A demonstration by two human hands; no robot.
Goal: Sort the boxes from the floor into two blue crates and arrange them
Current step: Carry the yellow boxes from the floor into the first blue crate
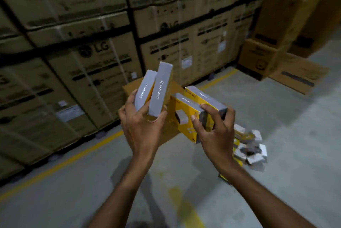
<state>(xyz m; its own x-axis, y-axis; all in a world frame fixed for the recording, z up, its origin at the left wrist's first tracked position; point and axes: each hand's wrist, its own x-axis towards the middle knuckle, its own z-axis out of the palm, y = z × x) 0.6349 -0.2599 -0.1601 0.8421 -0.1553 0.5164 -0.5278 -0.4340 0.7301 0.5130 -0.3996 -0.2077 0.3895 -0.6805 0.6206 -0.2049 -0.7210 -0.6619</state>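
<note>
My left hand (pixel 142 126) grips two grey-and-yellow Lapcare boxes (pixel 158 91) upright, their grey sides facing me. My right hand (pixel 214 129) grips two more yellow-and-grey boxes (pixel 186 109), held tilted side by side. Both hands are raised at chest height over the floor. A pile of several small boxes (pixel 247 146) lies on the concrete floor behind my right hand, partly hidden by it. No blue crate is in view.
A wall of stacked brown LG cartons (pixel 88 46) runs along the left and back. A brown carton (pixel 132 87) sits on the floor behind the held boxes. More cartons (pixel 280 43) stand at the right. A yellow floor line (pixel 73 157) runs beside the stack.
</note>
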